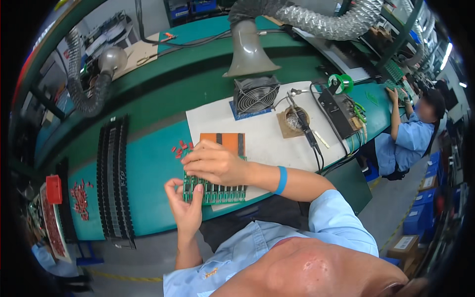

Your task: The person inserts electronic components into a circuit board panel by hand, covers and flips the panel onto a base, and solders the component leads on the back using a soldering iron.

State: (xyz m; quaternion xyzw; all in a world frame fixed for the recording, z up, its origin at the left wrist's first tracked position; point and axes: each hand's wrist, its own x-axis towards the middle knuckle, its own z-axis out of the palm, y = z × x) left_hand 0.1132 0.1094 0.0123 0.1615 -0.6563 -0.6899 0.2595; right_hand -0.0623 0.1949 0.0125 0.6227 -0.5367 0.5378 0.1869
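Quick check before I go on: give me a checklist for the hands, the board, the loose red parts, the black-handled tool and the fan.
1. Left hand steadying the green circuit board: ok, at its left end, thumb over the near edge.
2. Right hand securely gripping something: cannot tell, fingers curl over the board's far left part and hide their tips.
3. Loose red parts close by: ok, scattered just beyond the board's far left corner.
4. Black-handled tool out of both hands: ok, beside the fan on the white sheet's side.
5. Fan running: cannot tell from a still picture.
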